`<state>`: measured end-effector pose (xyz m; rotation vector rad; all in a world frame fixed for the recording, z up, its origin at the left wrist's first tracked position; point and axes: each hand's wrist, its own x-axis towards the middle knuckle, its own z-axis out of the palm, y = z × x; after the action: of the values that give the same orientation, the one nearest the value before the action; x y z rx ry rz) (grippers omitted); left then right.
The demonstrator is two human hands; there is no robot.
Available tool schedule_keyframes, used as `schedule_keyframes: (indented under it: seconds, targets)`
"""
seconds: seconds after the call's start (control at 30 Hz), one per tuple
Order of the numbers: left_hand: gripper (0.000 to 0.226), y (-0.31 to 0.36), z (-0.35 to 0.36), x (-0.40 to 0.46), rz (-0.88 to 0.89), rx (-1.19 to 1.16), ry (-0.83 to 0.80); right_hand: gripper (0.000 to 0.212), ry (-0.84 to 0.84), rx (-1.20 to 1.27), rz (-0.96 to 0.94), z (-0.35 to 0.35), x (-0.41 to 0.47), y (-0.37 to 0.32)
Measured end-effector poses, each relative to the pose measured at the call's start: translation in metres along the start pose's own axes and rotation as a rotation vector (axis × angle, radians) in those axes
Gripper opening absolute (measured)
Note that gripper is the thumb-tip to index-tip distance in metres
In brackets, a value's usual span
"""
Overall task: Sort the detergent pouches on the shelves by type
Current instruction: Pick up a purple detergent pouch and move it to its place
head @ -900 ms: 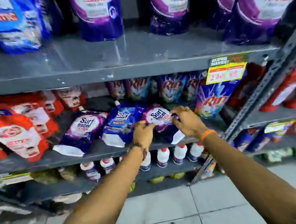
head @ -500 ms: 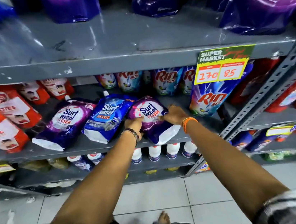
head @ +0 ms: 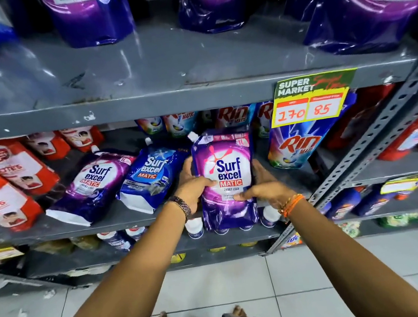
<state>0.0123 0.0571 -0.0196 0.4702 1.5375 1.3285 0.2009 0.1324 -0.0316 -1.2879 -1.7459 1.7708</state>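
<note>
Hands: the left hand [head: 192, 184] and the right hand [head: 262, 186] were both closed around one glossy purple plastic Surf Excel front-load pouch [head: 226, 177], one on each side edge, thumbs across its face.
Pouch in hand: it was upright, spout cap at top left, lifted clear of the grey metal middle shelf [head: 131, 219], its base hanging past the near edge.
Sorted so far: on the left a second purple Surf Excel pouch [head: 92, 187] and a blue Surf Excel pouch [head: 151, 176] lay tilted side by side, so purple and blue were mixed in one row.
Left to do: judging by this, sorting was at an early stage; the held pouch lacked a place, and probably belonged with the large purple pouches [head: 211, 1] on the upper shelf or beside its purple twin.
Neighbours: red-and-white pouches [head: 11, 181] filled the far left; a blue Rin pouch [head: 296, 144] stood to the right, under a yellow-and-green price card [head: 309, 100].
Surface: the painted shelves were scuffed and chipped.
Room: pale floor tiles [head: 219, 284] ran below, a slotted grey upright [head: 375, 141] on the right.
</note>
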Motion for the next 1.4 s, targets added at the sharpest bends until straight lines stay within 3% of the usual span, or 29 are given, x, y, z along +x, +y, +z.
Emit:
schedule_keyframes:
  seconds: [0.17, 0.23, 0.4, 0.6, 0.87, 1.0, 1.1, 1.2, 1.27, 1.33, 1.4]
  targets:
    - [0.089, 0.031, 0.000, 0.011, 0.190, 0.104, -0.016, 0.100, 0.028, -0.049, -0.257, -0.007, 0.005, -0.026]
    - [0.080, 0.043, 0.001, 0.015, 0.242, 0.116, 0.002, 0.097, 0.069, -0.059, -0.305, -0.008, 0.010, -0.037]
    - [0.055, 0.063, 0.012, 0.028, 0.272, 0.171, 0.052, 0.107, 0.218, -0.122, -0.334, -0.005, 0.024, -0.048]
    - [0.058, 0.062, 0.025, 0.042, 0.318, 0.193, 0.090, 0.101, 0.416, -0.224, -0.331, 0.004, 0.034, -0.043]
    - [0.048, 0.047, 0.026, 0.046, 0.357, 0.264, 0.047, 0.109, 0.494, -0.262, -0.295, 0.015, 0.032, -0.022]
    - [0.058, 0.046, 0.011, 0.042, 0.341, 0.395, 0.002, 0.100, 0.487, -0.244, -0.305, 0.018, 0.029, -0.017]
    - [0.070, 0.050, -0.024, 0.039, 0.355, 0.612, 0.022, 0.096, 0.505, -0.039, -0.260, 0.022, 0.019, -0.010]
    - [0.063, 0.050, -0.081, 0.035, 0.392, 0.792, 0.221, 0.080, 0.695, 0.073, -0.157, 0.040, 0.002, 0.006]
    - [0.050, 0.048, -0.121, 0.031, 0.325, 0.892, 0.390, 0.063, 0.741, 0.139, -0.108, 0.064, -0.004, 0.014]
    - [0.038, 0.042, -0.151, 0.028, 0.213, 1.007, 0.464, 0.053, 0.621, 0.249, -0.071, 0.095, -0.003, 0.014]
    - [0.037, 0.034, -0.165, 0.024, 0.118, 1.075, 0.438, 0.046, 0.455, 0.322, -0.023, 0.125, 0.008, 0.006]
